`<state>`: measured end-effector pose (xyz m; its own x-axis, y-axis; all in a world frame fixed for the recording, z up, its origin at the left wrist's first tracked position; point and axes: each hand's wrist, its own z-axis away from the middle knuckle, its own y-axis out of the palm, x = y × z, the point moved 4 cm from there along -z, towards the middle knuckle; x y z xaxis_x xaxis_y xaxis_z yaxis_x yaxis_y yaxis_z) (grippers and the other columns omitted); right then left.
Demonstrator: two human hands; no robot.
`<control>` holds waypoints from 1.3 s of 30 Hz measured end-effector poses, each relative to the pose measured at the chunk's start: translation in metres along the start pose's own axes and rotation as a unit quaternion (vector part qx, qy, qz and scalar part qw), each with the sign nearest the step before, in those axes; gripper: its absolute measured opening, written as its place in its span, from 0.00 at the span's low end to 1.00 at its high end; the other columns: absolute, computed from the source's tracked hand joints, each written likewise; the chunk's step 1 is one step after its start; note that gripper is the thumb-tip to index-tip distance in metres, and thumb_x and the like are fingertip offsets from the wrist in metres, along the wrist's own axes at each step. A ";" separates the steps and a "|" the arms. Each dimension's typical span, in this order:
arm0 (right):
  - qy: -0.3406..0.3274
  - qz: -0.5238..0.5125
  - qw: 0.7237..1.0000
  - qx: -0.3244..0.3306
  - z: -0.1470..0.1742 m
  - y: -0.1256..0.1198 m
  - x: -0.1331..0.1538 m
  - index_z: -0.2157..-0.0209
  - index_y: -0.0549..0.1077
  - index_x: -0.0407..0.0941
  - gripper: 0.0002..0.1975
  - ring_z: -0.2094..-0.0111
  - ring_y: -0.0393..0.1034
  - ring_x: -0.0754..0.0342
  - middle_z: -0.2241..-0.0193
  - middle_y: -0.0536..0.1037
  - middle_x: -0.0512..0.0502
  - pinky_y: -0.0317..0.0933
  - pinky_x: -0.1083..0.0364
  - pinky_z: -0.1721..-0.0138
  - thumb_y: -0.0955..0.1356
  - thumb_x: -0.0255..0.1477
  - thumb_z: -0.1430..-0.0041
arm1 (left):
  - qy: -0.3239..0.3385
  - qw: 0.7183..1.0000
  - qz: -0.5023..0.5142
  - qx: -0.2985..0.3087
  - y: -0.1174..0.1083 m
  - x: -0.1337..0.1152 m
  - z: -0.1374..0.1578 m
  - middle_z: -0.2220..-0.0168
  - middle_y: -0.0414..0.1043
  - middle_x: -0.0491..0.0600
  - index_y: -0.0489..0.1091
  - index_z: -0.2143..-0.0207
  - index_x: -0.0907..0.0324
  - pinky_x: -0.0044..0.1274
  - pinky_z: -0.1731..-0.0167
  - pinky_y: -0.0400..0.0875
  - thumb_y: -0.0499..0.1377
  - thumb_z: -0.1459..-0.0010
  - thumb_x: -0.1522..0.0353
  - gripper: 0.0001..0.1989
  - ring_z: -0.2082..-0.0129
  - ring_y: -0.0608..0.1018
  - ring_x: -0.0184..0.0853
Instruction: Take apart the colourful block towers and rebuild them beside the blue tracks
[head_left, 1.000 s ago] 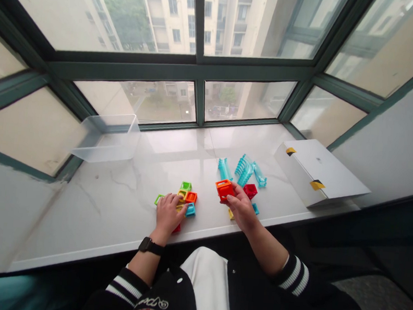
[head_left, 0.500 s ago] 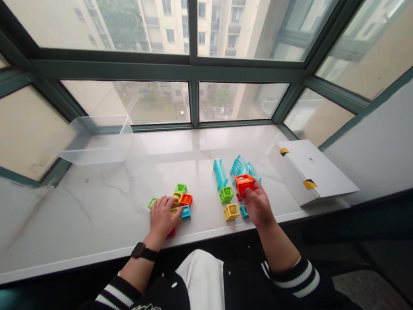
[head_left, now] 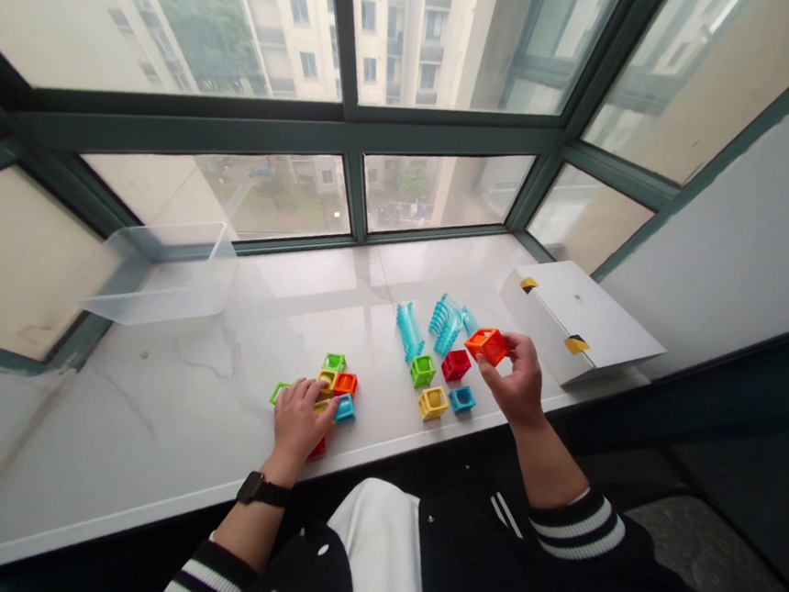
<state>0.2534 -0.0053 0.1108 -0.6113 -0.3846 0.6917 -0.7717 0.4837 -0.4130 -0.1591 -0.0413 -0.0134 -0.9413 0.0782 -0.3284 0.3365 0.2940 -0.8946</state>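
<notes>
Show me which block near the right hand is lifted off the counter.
The orange block, held in the right hand. It alone is raised; the green block, red block, yellow block and blue block there sit on the counter.

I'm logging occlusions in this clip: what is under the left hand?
Poking out around the left hand are parts of a yellow block, a red block and a green block. Whatever lies directly beneath is covered and cannot be seen.

Bare left hand (head_left: 301, 417): palm down, fingers loosely spread toward the far side; left forearm (head_left: 241, 531) angled in from near left. Bare right hand (head_left: 521, 381): raised, thumb and fingers pinched (thumb on the near side), pointing left.
</notes>
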 end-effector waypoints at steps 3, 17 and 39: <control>-0.016 0.047 0.998 -0.033 -0.002 -0.011 -0.009 0.50 0.72 0.48 0.23 0.56 0.74 0.45 0.56 0.76 0.44 0.75 0.43 0.53 0.76 0.45 0.40 | 0.002 1.000 -0.001 -0.001 0.000 0.000 0.000 0.49 0.79 0.54 0.75 0.52 0.53 0.42 0.38 0.60 0.60 0.33 0.56 0.14 0.40 0.73 0.52; 0.133 0.109 0.985 -0.011 0.023 -0.010 -0.121 0.50 0.73 0.45 0.36 0.64 0.73 0.47 0.54 0.76 0.38 0.75 0.45 0.63 0.74 0.61 0.47 | 0.003 1.000 0.002 -0.001 0.000 0.000 0.000 0.49 0.79 0.54 0.75 0.51 0.53 0.42 0.38 0.59 0.60 0.34 0.56 0.14 0.40 0.73 0.52; 0.235 0.182 0.952 0.072 0.068 0.038 -0.194 0.51 0.72 0.46 0.31 0.49 0.73 0.35 0.50 0.77 0.34 0.68 0.41 0.47 0.72 0.54 0.48 | -0.005 1.000 -0.005 0.005 0.000 0.000 -0.001 0.48 0.79 0.55 0.75 0.51 0.53 0.42 0.37 0.59 0.60 0.33 0.57 0.14 0.39 0.73 0.51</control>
<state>0.3306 0.0344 -0.0790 -0.7228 0.1987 0.6619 -0.5603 0.3922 -0.7296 -0.1587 -0.0406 -0.0132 -0.9443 0.0657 -0.3224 0.3274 0.2853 -0.9008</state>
